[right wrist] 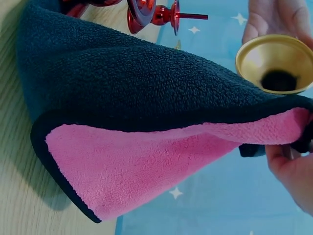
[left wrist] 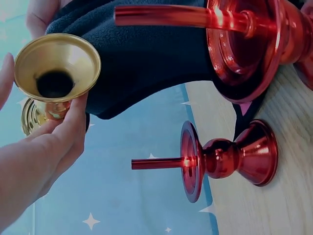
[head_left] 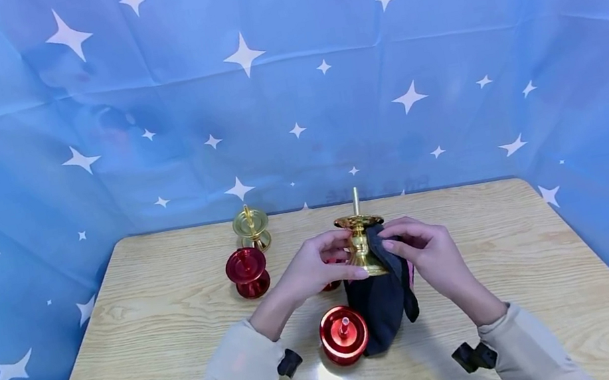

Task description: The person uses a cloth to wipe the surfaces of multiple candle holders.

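A shiny gold candlestick [head_left: 359,245] with a thin upright pin is held up off the table by my left hand [head_left: 317,264], thumb near its foot and fingers round its stem. Its hollow underside [left wrist: 56,68] shows in the left wrist view. My right hand [head_left: 431,254] pinches the upper edge of a dark cloth [head_left: 380,312] against the candlestick's right side. From there the cloth hangs down to the table. In the right wrist view its pink reverse [right wrist: 137,166] shows along a folded edge.
A red candlestick [head_left: 345,340] stands in front, beside the cloth. Another red one [head_left: 331,285] is mostly hidden behind my left hand. Further left stand a third red candlestick [head_left: 247,271] and a gold one [head_left: 252,226] near the back edge of the wooden table [head_left: 156,352].
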